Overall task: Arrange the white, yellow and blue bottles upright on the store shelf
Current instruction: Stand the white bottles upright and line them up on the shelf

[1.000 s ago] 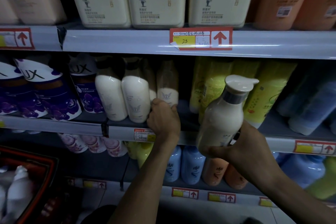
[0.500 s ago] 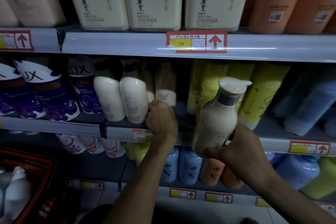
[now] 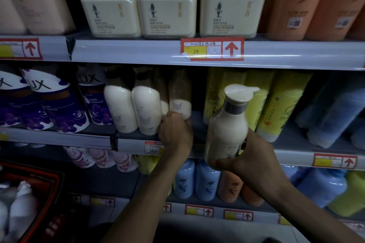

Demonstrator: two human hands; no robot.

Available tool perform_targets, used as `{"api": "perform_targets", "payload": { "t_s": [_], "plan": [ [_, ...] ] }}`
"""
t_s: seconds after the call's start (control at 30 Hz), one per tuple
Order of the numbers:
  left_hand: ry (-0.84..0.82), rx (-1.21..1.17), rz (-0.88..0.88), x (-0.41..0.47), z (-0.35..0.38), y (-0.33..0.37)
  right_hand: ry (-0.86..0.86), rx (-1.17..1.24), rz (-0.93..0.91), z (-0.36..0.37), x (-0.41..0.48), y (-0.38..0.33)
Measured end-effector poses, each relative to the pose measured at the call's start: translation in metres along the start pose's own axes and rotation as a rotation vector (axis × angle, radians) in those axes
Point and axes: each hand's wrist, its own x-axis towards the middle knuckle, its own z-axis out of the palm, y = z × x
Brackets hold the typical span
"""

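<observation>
White bottle (image 3: 227,124) gripped in right hand (image 3: 254,162); left hand (image 3: 175,134), closed on a shelved bottle (image 3: 180,96), should clear the centre gap first.

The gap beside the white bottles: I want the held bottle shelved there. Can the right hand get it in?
Probably yes. The right hand holds the white pump bottle just in front of the gap; only the left hand at its left edge crowds it.

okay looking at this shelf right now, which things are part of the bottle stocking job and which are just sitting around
In the job:
white pump bottle in right hand
white bottles on the shelf, left hand at them
yellow bottles
blue bottles

Just there:
cream jars above
purple pouches
price tag
</observation>
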Motion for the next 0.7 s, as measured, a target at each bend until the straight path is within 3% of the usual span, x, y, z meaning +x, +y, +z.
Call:
{"api": "perform_targets", "payload": {
  "t_s": [0.1,0.27,0.43,0.7],
  "plan": [
    [-0.032,-0.033,0.018,-0.003,-0.02,-0.01,-0.005,0.018,-0.029,0.007,0.006,-0.007],
    [-0.195,-0.61,0.039,-0.008,-0.047,-0.045,-0.009,0.031,-0.121,0.024,0.017,-0.025],
    [-0.251,-0.917,-0.027,-0.018,-0.073,-0.061,0.032,0.037,-0.158,0.049,0.033,-0.042],
    [-0.287,-1.011,0.018,-0.022,-0.083,-0.072,0.157,0.043,-0.163,0.092,0.058,-0.06]
  ]
}}
